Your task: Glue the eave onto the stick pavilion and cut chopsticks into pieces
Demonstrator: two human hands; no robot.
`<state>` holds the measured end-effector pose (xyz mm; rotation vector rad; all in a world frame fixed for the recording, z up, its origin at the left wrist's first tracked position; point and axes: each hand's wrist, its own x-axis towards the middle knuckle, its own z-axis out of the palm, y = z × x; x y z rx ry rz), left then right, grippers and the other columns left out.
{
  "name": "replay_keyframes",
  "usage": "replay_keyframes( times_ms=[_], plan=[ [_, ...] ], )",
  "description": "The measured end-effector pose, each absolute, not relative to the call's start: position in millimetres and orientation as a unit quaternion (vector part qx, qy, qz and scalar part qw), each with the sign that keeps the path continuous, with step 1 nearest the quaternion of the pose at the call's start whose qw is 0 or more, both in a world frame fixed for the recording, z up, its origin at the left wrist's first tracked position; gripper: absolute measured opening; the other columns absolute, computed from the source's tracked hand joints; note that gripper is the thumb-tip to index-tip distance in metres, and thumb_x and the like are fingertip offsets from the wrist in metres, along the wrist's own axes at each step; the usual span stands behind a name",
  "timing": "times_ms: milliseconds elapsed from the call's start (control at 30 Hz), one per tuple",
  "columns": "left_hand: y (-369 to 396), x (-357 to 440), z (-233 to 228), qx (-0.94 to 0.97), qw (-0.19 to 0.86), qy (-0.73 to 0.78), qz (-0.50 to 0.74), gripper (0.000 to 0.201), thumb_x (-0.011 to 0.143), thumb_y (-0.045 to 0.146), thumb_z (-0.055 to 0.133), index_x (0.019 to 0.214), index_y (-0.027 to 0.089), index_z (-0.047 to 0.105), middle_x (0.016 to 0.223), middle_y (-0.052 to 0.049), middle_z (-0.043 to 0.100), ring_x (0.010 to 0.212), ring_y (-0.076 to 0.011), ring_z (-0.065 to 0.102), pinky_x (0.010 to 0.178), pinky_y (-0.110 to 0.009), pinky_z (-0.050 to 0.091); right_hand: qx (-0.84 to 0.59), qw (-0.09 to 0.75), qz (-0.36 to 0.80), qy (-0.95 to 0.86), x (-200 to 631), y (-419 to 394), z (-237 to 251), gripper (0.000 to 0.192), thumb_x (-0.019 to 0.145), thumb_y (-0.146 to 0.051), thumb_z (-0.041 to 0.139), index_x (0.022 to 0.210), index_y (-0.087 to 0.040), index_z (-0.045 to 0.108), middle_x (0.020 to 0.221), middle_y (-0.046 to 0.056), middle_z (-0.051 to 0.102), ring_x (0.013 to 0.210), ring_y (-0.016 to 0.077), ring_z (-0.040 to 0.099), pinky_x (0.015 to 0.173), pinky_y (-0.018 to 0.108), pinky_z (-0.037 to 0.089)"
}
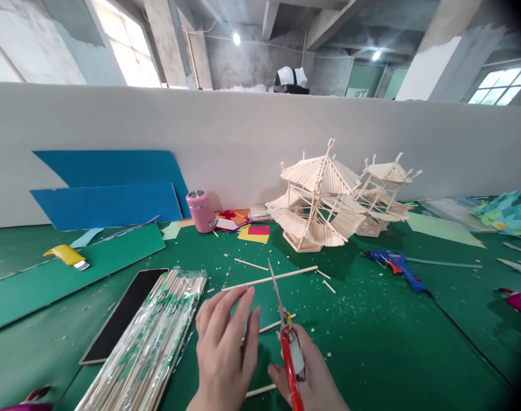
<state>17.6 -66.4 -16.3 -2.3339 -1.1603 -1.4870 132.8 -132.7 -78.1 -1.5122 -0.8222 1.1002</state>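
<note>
Wooden stick point(269, 279) just beyond left hand point(226, 348), fingers spread | right hand point(312, 379) gripping red scissors point(286, 337)

Single head-worn view, facing forward and down over a green table point(372, 342). Hands point(226, 348) close at bottom edge; partition wall point(243, 131) and ceiling beyond.

Both hands are showing bare: the left hand point(226, 348) and the right hand point(314, 379) are wearing no gloves, rings or bands that can be made out. No sleeve is reaching the visible wrists. The fingernails are showing short and unpainted. The forearms are lying outside the frame.
</note>
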Motion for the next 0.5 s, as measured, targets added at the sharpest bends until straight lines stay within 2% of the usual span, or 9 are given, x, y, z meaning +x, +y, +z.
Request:
replay_keyframes(
  times_ms=[100,267,500],
  plan=[
    [-59.3,27.7,-11.5,-0.796,0.133,-0.408,-0.426,0.029,0.074,0.01,0.056,0.103,0.014,0.054,0.098,-0.013,0.06,0.092,-0.0274,0.051,0.08,-0.046,0.037,-0.653,0.491,0.436,-0.377,135.7,-135.5,-75.6,0.043,0.052,-0.023,0.069,0.093,-0.022,0.054,0.07,-0.001,0.053,0.061,0.0163,0.051,0.054,0.025,0.044],
    [-50.5,31.9,-14.8,-0.84,0.122,-0.374,-0.373,0.023,0.079,0.009,0.046,0.101,0.011,0.054,0.081,-0.01,0.06,0.07,-0.0195,0.053,0.063,-0.034,0.043,-0.665,0.462,0.438,-0.391,142.0,-141.5,-74.8,0.04,0.053,-0.021,0.068,0.091,-0.022,0.055,0.069,-0.001,0.054,0.063,0.0175,0.051,0.053,0.024,0.042],
    [-46.4,37.6,-5.4,-0.878,0.076,-0.348,-0.321,0.021,0.084,0.012,0.037,0.088,0.01,0.057,0.071,-0.007,0.059,0.064,-0.0169,0.052,0.056,-0.029,0.042,-0.63,0.474,0.495,-0.364,151.0,-146.3,-79.4,0.04,0.057,-0.029,0.067,0.094,-0.023,0.054,0.069,-0.001,0.051,0.06,0.0151,0.05,0.052,0.023,0.041]
  ],
)
